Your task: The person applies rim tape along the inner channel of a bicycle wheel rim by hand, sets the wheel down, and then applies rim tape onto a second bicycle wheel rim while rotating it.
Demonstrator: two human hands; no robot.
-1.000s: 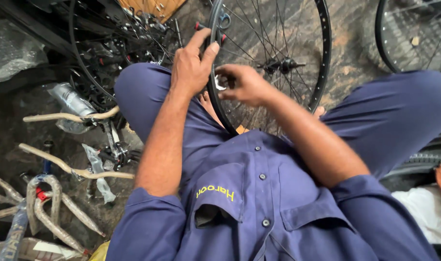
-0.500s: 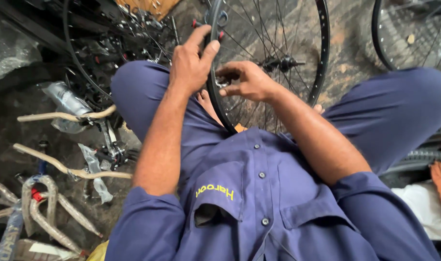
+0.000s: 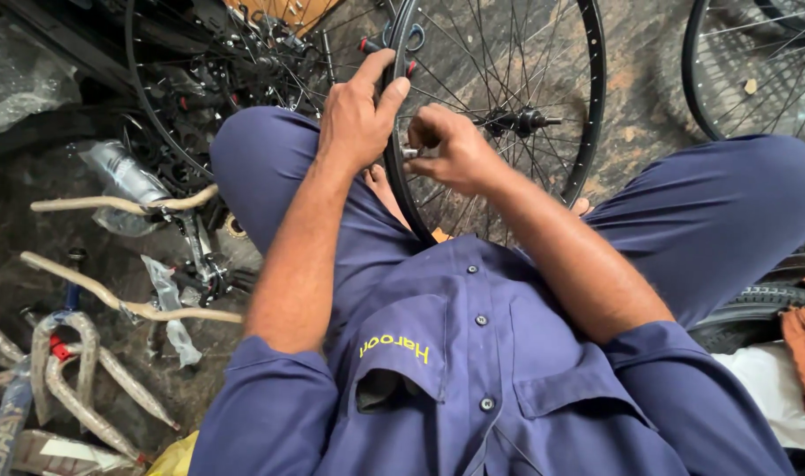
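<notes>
A black spoked bicycle wheel point(image 3: 589, 106) stands upright between my knees, its hub point(image 3: 519, 119) right of centre. My left hand point(image 3: 358, 115) grips the near side of the black rim, thumb hooked over its edge. My right hand point(image 3: 451, 154) is closed with pinched fingertips on a small metal part at the inner face of the rim, among the spokes; the part is too small to identify. A scissor-like tool with red and blue handles point(image 3: 394, 40) sits at the top of the rim.
Another black wheel point(image 3: 169, 132) leans at the left over a heap of dark bike parts. A third wheel point(image 3: 711, 79) stands top right. Wrapped handlebars and frame tubes point(image 3: 111, 295) lie on the floor at the left. A tyre and orange cloth point(image 3: 804, 339) lie at the right.
My left hand has shifted slightly up the rim. My right hand has stayed at the rim, its fingers working at the same spot.
</notes>
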